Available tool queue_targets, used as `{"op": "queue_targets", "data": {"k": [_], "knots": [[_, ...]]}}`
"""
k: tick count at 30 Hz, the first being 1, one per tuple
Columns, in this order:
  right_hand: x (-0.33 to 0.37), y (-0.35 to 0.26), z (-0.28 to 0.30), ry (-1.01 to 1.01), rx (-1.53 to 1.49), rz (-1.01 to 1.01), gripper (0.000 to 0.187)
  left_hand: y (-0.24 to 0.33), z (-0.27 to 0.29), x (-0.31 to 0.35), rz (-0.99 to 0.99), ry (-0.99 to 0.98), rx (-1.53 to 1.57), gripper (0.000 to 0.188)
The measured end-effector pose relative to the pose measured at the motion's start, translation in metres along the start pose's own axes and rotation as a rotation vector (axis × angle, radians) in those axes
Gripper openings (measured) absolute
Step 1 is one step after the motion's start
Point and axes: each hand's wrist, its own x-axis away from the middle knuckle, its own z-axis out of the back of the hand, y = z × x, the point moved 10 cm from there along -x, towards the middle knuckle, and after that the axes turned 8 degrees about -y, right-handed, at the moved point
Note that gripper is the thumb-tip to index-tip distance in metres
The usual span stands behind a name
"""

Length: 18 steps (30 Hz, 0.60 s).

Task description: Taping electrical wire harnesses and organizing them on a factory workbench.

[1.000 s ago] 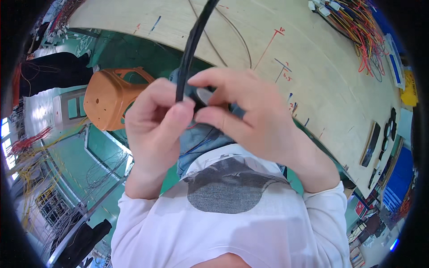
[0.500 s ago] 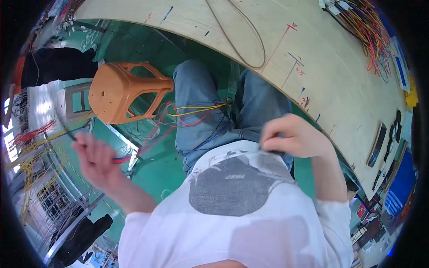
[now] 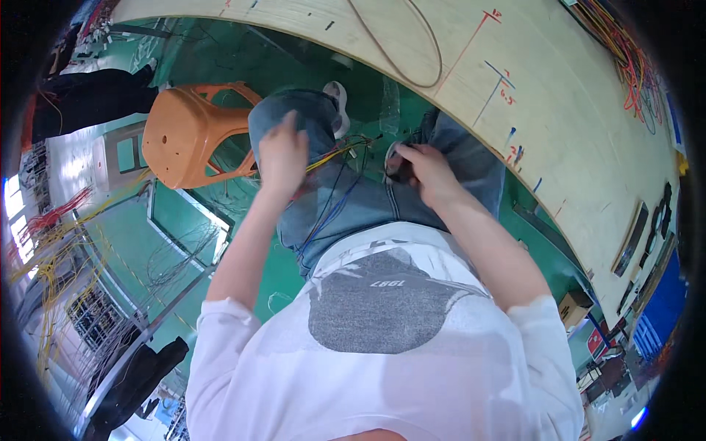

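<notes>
The left hand (image 3: pixel 283 158) was over the left thigh, blurred, its fingers partly extended and loosely bent; whether it had hold of anything could not be told. The right hand (image 3: pixel 430 176) was above the inner right thigh, thumb and fingers half curled toward each other around a small dark object (image 3: pixel 401 175), too blurred to name; how firmly it was gripped could not be told.

Between the hands lay a loose group of wires across the jeans (image 3: pixel 375 209). Its yellow wires (image 3: pixel 329 157) ran just beside the left hand toward the gap between the knees, short of the right hand, while blue wires (image 3: pixel 332 213) trailed down the lap toward the white T-shirt (image 3: pixel 412 375).

Past the left knee stood an orange plastic stool (image 3: pixel 176 140), and a shoe (image 3: pixel 337 103) showed on the green floor (image 3: pixel 250 290). Ahead and to the right stretched a plywood workbench (image 3: pixel 559 117) with red and blue marks, bearing a looped brown cord (image 3: pixel 440 62) and, near its far right edge, a multicoloured wire bundle (image 3: pixel 621 55).
</notes>
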Motion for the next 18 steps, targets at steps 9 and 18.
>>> {"op": "queue_targets", "data": {"k": [9, 18], "knots": [[-0.139, 0.058, -0.035, 0.052, 0.048, -0.456, 0.021, 0.014, -0.037, 0.011, -0.189, -0.048, -0.278, 0.024], [-0.204, 0.096, 0.020, 0.271, 0.127, -0.097, 0.011, 0.043, -0.037, 0.000, -0.254, -0.011, -0.192, 0.022]]}}
